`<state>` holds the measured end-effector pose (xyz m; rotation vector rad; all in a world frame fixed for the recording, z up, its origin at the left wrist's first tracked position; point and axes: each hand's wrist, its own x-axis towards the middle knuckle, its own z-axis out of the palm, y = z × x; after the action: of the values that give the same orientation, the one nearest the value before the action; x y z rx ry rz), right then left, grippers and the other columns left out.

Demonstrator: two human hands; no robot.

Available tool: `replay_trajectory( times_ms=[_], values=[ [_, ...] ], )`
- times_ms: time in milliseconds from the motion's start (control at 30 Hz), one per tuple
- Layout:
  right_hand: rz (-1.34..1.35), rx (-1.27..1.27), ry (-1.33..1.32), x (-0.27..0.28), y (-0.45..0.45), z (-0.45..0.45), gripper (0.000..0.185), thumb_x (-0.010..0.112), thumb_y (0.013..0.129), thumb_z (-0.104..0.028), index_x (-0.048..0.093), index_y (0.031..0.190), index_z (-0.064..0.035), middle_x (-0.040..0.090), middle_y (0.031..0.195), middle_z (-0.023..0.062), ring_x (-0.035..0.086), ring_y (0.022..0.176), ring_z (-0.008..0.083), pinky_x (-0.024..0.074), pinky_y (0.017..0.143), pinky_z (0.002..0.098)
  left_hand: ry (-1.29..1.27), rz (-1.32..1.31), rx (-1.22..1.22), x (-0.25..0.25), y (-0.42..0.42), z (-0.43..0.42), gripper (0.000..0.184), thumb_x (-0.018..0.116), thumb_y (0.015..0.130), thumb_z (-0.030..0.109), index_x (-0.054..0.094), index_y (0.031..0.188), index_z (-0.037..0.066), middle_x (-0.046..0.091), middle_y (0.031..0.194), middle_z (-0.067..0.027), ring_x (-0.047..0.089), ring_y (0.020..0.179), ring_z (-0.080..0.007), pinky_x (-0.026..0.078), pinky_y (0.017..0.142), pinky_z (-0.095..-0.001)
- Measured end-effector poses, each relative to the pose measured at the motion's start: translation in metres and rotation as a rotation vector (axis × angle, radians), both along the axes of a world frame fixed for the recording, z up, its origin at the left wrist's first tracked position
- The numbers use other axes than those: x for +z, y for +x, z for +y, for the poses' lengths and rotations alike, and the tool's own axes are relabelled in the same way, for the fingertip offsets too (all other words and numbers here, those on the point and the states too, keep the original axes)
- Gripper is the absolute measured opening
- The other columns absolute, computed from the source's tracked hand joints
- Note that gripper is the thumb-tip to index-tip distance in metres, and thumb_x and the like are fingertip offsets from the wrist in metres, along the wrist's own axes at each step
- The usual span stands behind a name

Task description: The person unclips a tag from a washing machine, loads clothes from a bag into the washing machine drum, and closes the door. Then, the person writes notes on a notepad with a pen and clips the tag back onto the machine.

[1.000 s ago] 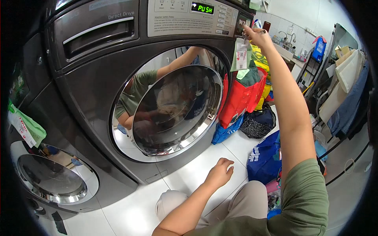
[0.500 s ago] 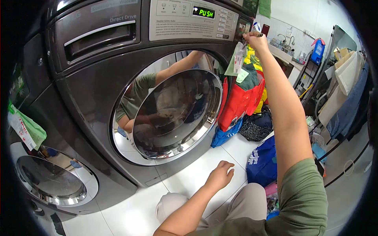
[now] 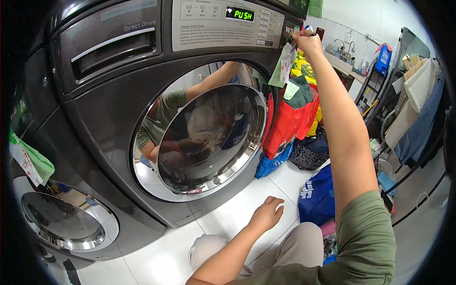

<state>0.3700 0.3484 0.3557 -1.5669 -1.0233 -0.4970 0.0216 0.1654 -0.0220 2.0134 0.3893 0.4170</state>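
A dark front-loading washing machine (image 3: pixel 102 111) stands before me, its round glass door (image 3: pixel 209 137) shut. "PUSH" glows green on its display (image 3: pixel 240 14). My right hand (image 3: pixel 308 42) reaches to the right end of the control panel (image 3: pixel 221 33), its fingers pinched together. A small dark tip shows at those fingers; what they hold is too small to make out. Just below hang a green-and-white packet (image 3: pixel 284 65) and a pale green slip (image 3: pixel 291 90). Over the floor by my knee, my left hand (image 3: pixel 267 214) hovers with loosely bent fingers, nothing in it.
Red bag (image 3: pixel 290 124), yellow bag (image 3: pixel 304 66) and blue bag (image 3: pixel 317 195) crowd the right side of the machine. Another washer (image 3: pixel 66 221) stands at left, a packet (image 3: pixel 32 159) hanging on it. Cloths (image 3: pixel 420 109) hang on a rack at far right.
The view has shifted slightly, so the machine sits a little further left. My right hand stays at the panel's end, turned slightly. My left hand has barely moved.
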Motion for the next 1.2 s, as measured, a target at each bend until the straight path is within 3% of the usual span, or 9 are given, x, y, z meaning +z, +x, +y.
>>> replay_trajectory(
  times_ms=[200, 333, 400, 433, 500, 633, 767, 900, 1200],
  values=[
    [0.457, 0.119, 0.073, 0.010, -0.035, -0.005, 0.005, 0.069, 0.087, -0.010, 0.066, 0.085, -0.0062, 0.063, 0.084, 0.0044, 0.057, 0.077, 0.0157, 0.0479, 0.058, 0.0313, 0.002, 0.004, -0.009, -0.005, 0.003, -0.003, 0.030, 0.054, 0.094, 0.024, 0.061, 0.118, 0.008, 0.058, 0.120, -0.0156, 0.063, 0.097, -0.0360, 0.050, 0.086, -0.0431],
    [0.612, 0.175, 0.105, 0.014, -0.049, -0.010, 0.004, 0.069, 0.086, -0.009, 0.067, 0.085, -0.0059, 0.062, 0.080, 0.0044, 0.056, 0.071, 0.0156, 0.0474, 0.057, 0.0294, -0.010, 0.008, -0.013, -0.003, 0.003, -0.003, 0.030, 0.054, 0.095, 0.025, 0.061, 0.118, 0.008, 0.058, 0.120, -0.0158, 0.063, 0.097, -0.0360, 0.050, 0.087, -0.0430],
    [0.689, 0.189, 0.104, 0.017, -0.036, -0.001, 0.005, 0.069, 0.086, -0.009, 0.068, 0.083, -0.0051, 0.062, 0.077, 0.0050, 0.056, 0.067, 0.0157, 0.0471, 0.056, 0.0289, 0.013, 0.011, -0.007, -0.005, 0.005, -0.003, 0.029, 0.055, 0.095, 0.023, 0.062, 0.119, 0.007, 0.059, 0.119, -0.0143, 0.065, 0.094, -0.0307, 0.052, 0.084, -0.0386],
    [0.633, 0.150, 0.084, 0.017, -0.041, -0.002, 0.005, 0.069, 0.086, -0.009, 0.068, 0.083, -0.0047, 0.062, 0.076, 0.0053, 0.056, 0.066, 0.0156, 0.0464, 0.055, 0.0289, 0.024, 0.014, -0.005, -0.006, 0.005, -0.003, 0.029, 0.056, 0.095, 0.023, 0.062, 0.119, 0.007, 0.059, 0.119, -0.0136, 0.066, 0.092, -0.0281, 0.052, 0.083, -0.0364],
    [0.522, 0.068, 0.046, 0.017, -0.050, -0.007, 0.007, 0.070, 0.085, -0.010, 0.068, 0.082, -0.0040, 0.063, 0.072, 0.0058, 0.056, 0.062, 0.0153, 0.0449, 0.053, 0.0287, -0.001, 0.004, -0.010, -0.005, 0.005, -0.002, 0.029, 0.054, 0.095, 0.024, 0.062, 0.118, 0.007, 0.059, 0.118, -0.0149, 0.064, 0.093, -0.0332, 0.051, 0.084, -0.0408],
    [-0.091, -0.207, -0.051, 0.011, -0.029, -0.008, 0.017, 0.072, 0.083, -0.017, 0.068, 0.086, -0.0011, 0.067, 0.075, 0.0054, 0.059, 0.066, 0.0157, 0.0472, 0.059, 0.0320, 0.002, -0.001, -0.015, -0.006, 0.006, -0.002, 0.029, 0.053, 0.095, 0.024, 0.061, 0.117, 0.008, 0.059, 0.118, -0.0150, 0.063, 0.093, -0.0356, 0.051, 0.085, -0.0426],
    [-0.245, -0.183, -0.016, 0.012, -0.002, 0.001, 0.021, 0.074, 0.081, -0.019, 0.068, 0.087, -0.0004, 0.067, 0.077, 0.0043, 0.059, 0.068, 0.0152, 0.0480, 0.063, 0.0315, -0.013, 0.012, -0.022, -0.004, 0.008, -0.003, 0.029, 0.053, 0.095, 0.024, 0.061, 0.117, 0.008, 0.058, 0.118, -0.0147, 0.063, 0.093, -0.0355, 0.051, 0.085, -0.0425],
    [0.090, 0.020, 0.062, 0.023, -0.009, 0.005, 0.013, 0.074, 0.081, -0.014, 0.067, 0.083, -0.0023, 0.064, 0.074, 0.0045, 0.056, 0.064, 0.0138, 0.0444, 0.056, 0.0297, 0.010, 0.020, -0.025, -0.006, 0.009, -0.004, 0.029, 0.054, 0.095, 0.023, 0.061, 0.119, 0.008, 0.059, 0.118, -0.0138, 0.065, 0.096, -0.0303, 0.052, 0.084, -0.0381],
    [-0.144, 0.069, -0.012, 0.037, 0.040, 0.014, 0.016, 0.075, 0.081, -0.017, 0.065, 0.075, -0.0062, 0.056, 0.064, -0.0019, 0.044, 0.054, 0.0088, 0.0341, 0.049, 0.0282, -0.014, 0.038, -0.028, -0.007, 0.014, -0.003, 0.029, 0.055, 0.095, 0.023, 0.062, 0.119, 0.007, 0.060, 0.117, -0.0133, 0.065, 0.094, -0.0265, 0.051, 0.084, -0.0356]
  ],
)
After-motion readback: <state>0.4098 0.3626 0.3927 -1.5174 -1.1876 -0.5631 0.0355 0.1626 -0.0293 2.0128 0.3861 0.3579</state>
